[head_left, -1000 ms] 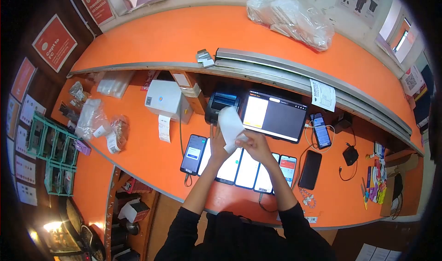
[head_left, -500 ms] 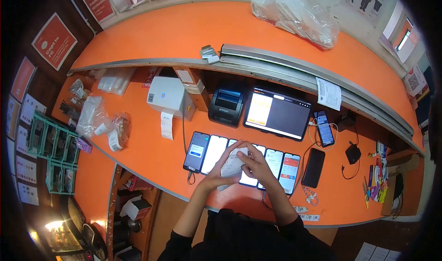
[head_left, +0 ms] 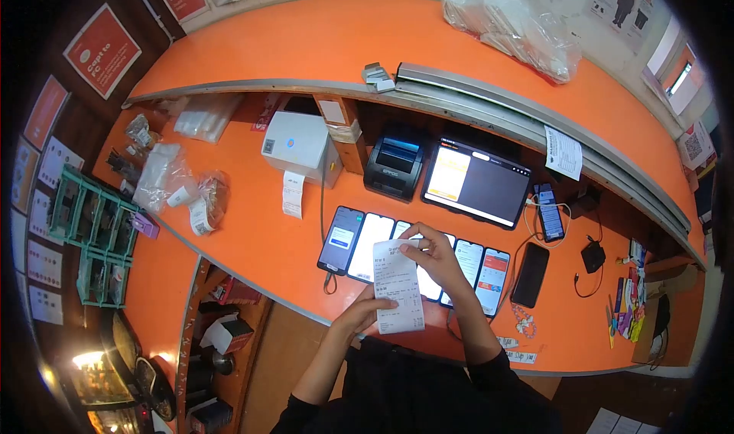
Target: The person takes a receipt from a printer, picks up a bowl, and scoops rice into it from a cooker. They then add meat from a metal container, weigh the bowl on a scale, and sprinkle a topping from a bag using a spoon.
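A printed white receipt [head_left: 400, 292] is held out flat above the front of the orange counter. My left hand [head_left: 365, 312] grips its left lower side, with the thumb lying across the print. At the top edge, my right hand [head_left: 433, 258] pinches the paper between thumb and fingers. Behind the receipt lies a row of phones with lit screens; a dark-cased phone [head_left: 341, 239] is at its left end and a phone with a red and white screen [head_left: 492, 279] at its right end. The receipt and my right hand cover part of the middle phones.
Behind the phones stand a white label printer [head_left: 298, 147], a black receipt printer [head_left: 393, 166] and a tablet [head_left: 475, 182]. A black phone [head_left: 530, 275] lies right, near cables. Plastic bags [head_left: 162, 178] and green racks [head_left: 92, 239] are left; scissors [head_left: 611, 319] lie far right.
The receipt was bunched between both hands and is now opened out flat, its print facing me. My left hand has moved down its side; my right stays near the top. The view shifted slightly.
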